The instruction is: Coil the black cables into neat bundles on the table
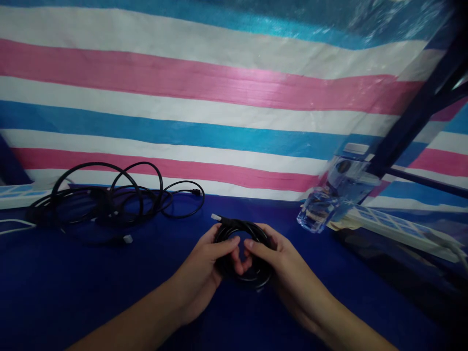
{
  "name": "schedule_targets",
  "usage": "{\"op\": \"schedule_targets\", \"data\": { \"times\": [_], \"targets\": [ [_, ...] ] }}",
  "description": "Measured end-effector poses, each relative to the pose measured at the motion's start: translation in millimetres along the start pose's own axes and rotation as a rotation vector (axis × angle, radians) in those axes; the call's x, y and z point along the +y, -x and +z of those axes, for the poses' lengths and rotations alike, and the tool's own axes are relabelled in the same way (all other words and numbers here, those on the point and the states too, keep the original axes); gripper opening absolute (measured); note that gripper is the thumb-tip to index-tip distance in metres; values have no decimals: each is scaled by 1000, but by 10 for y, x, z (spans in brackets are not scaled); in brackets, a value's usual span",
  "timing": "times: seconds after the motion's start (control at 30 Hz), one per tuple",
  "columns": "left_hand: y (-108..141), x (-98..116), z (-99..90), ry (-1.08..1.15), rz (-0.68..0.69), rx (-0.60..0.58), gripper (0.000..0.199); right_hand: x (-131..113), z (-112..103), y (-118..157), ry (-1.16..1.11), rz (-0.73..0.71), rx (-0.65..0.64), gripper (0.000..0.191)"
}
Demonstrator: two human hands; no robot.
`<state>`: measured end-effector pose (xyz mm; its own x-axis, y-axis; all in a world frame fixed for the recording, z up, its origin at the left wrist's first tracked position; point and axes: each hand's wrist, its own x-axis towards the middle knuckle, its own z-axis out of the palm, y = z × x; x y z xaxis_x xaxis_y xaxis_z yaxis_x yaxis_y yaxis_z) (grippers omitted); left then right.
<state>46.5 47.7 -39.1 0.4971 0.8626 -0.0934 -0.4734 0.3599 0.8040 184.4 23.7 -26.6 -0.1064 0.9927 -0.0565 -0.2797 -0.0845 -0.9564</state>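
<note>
A coiled black cable (244, 226) is held between both hands over the blue table (161, 278). My left hand (210, 258) grips the left side of the coil, its thumb laid over the loops. On the opposite side, my right hand (276, 251) is closed round the loops in the same way. Both thumbs point inward, and some curled fingertips show through the middle of the coil. One end of the cable, with a pale metal plug (215, 217), sticks out at the upper left. Part of the lower coil is hidden by the hands.
A tangle of loose black cables (142, 195) lies at the back left beside a white power strip (22, 196). Clear plastic bottles (340, 180) and another power strip (405, 231) are at the right. Striped plastic sheeting (204, 97) hangs behind the table.
</note>
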Motion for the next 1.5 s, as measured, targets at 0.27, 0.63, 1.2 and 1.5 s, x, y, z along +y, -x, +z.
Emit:
{"op": "schedule_targets", "data": {
  "times": [0.27,0.63,1.2,1.5],
  "targets": [
    [-36,-4,-20,-208,-63,106,17,60,42,45,-30,69,-10,29],
    [-304,-3,-68,-727,-5,206,23,25,-46,-246,127,-4,124,21],
    [-215,676,-570,-1604,423,263,22,-474,-722,-1260,999,-87,197,23],
    [196,866,-1336,-2225,438,221,40,-460,-297,-456,1253,-561,-56,20]
  ]
}}
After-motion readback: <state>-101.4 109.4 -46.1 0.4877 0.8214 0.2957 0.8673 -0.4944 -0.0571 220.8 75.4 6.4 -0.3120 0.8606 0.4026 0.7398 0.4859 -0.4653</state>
